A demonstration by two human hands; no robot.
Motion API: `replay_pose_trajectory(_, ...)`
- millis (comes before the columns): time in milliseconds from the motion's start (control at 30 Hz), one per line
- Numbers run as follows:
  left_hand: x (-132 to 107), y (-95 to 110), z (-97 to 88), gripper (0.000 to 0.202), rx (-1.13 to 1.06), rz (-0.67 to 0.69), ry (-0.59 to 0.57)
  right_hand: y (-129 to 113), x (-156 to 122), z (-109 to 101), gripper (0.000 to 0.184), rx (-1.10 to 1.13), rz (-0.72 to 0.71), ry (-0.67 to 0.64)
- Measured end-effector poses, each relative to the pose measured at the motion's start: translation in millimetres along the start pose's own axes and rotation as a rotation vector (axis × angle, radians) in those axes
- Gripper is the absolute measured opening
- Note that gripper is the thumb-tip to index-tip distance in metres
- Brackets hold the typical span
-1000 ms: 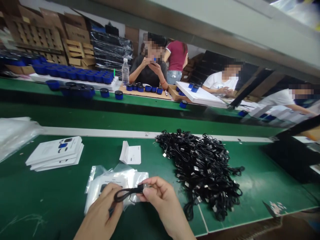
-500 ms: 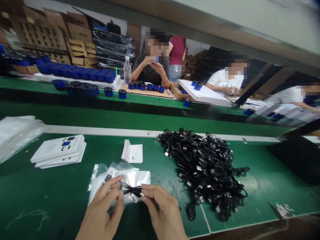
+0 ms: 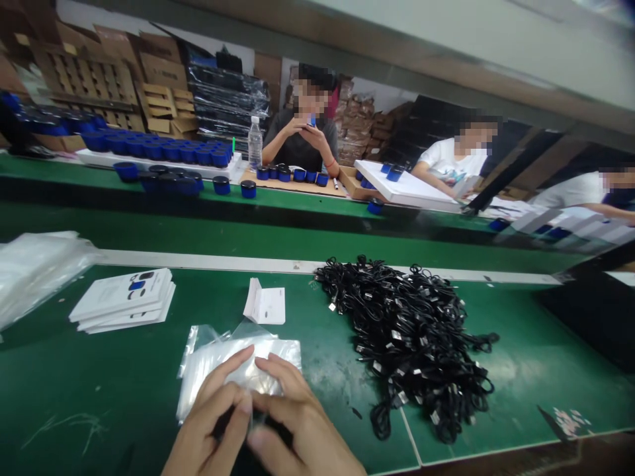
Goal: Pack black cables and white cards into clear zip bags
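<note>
My left hand (image 3: pixel 211 423) and my right hand (image 3: pixel 305 423) meet low in the middle of the view, fingertips almost touching. A sliver of clear plastic, seemingly a bag (image 3: pixel 251 420), shows between them. The left thumb and forefinger pinch it; the right fingers curl in from the other side, the thumb smeared by motion. Beneath and beyond my fingers lies a pile of clear plastic bags (image 3: pixel 208 360) on the green table (image 3: pixel 129 390). No black cable is visible in my hands. To their right is a big heap of bundled black cables (image 3: pixel 411 337) with light plugs.
Printed leaflets (image 3: pixel 122 297) and more plastic bags (image 3: pixel 40 271) lie at left. A folded white card (image 3: pixel 270 305) stands beyond my hands. Across the bench, co-workers (image 3: pixel 302 132) sit near blue round containers (image 3: pixel 163 151) and a bottle (image 3: pixel 254 142). A shelf edge (image 3: pixel 397 66) hangs overhead.
My hands have come together. The small black cable bundle held between them is now out of sight, and clear plastic shows at the fingertips. The view has shifted slightly.
</note>
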State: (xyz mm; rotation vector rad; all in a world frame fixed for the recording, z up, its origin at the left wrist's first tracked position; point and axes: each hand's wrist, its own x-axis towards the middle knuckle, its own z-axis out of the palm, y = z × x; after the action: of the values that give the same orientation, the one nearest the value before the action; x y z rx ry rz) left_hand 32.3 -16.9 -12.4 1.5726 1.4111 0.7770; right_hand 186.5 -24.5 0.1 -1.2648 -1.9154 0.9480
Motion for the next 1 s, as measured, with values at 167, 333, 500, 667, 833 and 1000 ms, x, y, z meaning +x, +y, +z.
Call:
replay_pose_trajectory(167,5,0,-12.2,0.028,-0.162,-0.054,-0.111,-3,0,-3,0.034,-0.002,-0.056,0.084)
replay_pose_trajectory(333,11,7,-17.1,0.048,-0.565,-0.063,-0.197,-11,2,-15,0.027,0.380,-0.049,0.118)
replay_pose_trajectory(500,15,7,-18.2,0.038,-0.635,-0.178,-0.404,-9,0,-27,0.020,0.392,0.043,0.108)
replay_pose_trajectory(667,14,4,-14.8,0.035,-0.511,-0.211,-0.281,-8,-4,-40,0.015,0.288,0.081,0.105)
replay_pose_trajectory(833,10,2,-9.4,0.040,-0.469,-0.190,-0.152,-11,-5,-49,0.017,0.146,0.092,0.035)
replay_pose_trajectory(1000,9,20,-13.0,0.029,-0.316,-0.126,-0.031,-7,-3,-35,0.017,0.209,0.166,0.138)
